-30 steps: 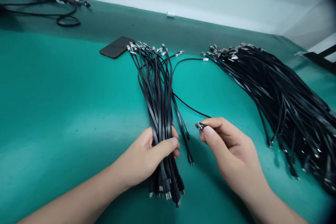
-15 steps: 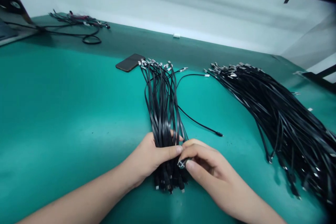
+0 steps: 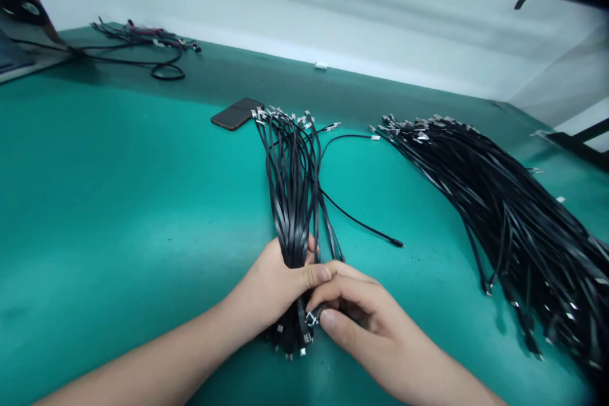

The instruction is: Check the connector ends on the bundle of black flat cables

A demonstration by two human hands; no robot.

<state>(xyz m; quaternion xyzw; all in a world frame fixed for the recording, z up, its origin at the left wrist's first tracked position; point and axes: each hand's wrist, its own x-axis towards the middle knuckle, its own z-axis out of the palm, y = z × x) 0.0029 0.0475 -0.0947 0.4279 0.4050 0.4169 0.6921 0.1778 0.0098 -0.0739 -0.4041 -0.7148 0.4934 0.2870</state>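
A bundle of flat black cables [image 3: 291,203] lies lengthwise on the green table, its silver-tipped ends fanned out at the far side. My left hand [image 3: 280,276] is wrapped round the bundle near its close end, thumb across the top. Below that grip, dark connectors with metal tips stick out towards me. Touching it on the right, my right hand [image 3: 361,304] pinches a few cable ends with shiny metal tips between thumb and fingers; how many is unclear. A separate thin cable [image 3: 364,226] curves out to the right of the bundle.
A larger heap of black cables [image 3: 504,203] covers the right side of the green table [image 3: 104,171]. Beyond the bundle lies a dark phone [image 3: 236,114]. Tangled wires [image 3: 143,38] rest at the back left, and a small white piece [image 3: 320,65] sits by the wall.
My right hand has moved slightly left and down with the cable ends. The connectors under my left hand have shifted left, and the held bundle looks narrower.
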